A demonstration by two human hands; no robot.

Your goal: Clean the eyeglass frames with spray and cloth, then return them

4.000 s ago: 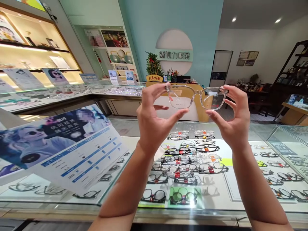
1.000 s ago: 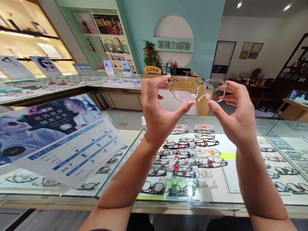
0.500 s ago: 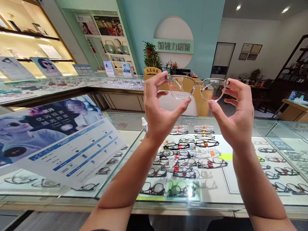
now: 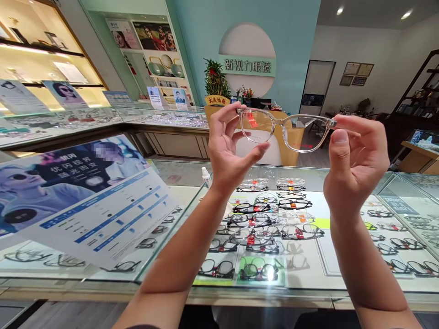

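Observation:
A pair of clear-framed eyeglasses [image 4: 278, 122] is held up in the air above the glass counter, lenses facing me. Small red print shows on the right lens, and a red mark on the left one. My left hand [image 4: 229, 148] grips the frame's left hinge corner with its fingers, the thumb stretched below the left lens. At the other corner, my right hand [image 4: 360, 157] pinches the hinge end between thumb and fingers. The temples are mostly hidden behind the lenses and hands. Below, several eyeglasses [image 4: 252, 220] with red and orange tags lie in the display.
A printed advertising sheet [image 4: 103, 201] stands at the left on the glass display counter [image 4: 219, 292]. By the left forearm is a small white bottle [image 4: 206, 176]. A white chair [image 4: 255, 148] and another glass counter [image 4: 164, 119] stand beyond.
My right hand has turned and shifted right, its thumb moving from under the lens to the hinge end. The eyeglasses have tilted, right side lower and nearer. My left hand has barely moved.

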